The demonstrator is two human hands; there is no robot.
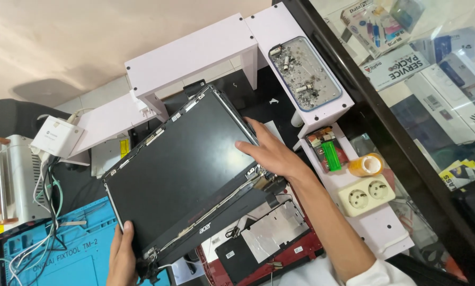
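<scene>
Over the blue repair mat (pixel 73 249) at the left of the bench, the person's left hand (pixel 122 257) grips the lower corner of a laptop screen assembly (pixel 182 169), fingers curled round its edge beside the hinge. This dark panel sits tilted up, its front bezel already off, with bare metal brackets and a thin cable showing along its border. Further right, the right hand (pixel 272 153) lies flat and open, fingertips pressed on the panel's right edge near the other hinge. Below it the red-edged laptop base (pixel 258 246) lies opened, its inner plates exposed. Judging from this, stripping is well along, while the panel remains in its lid.
</scene>
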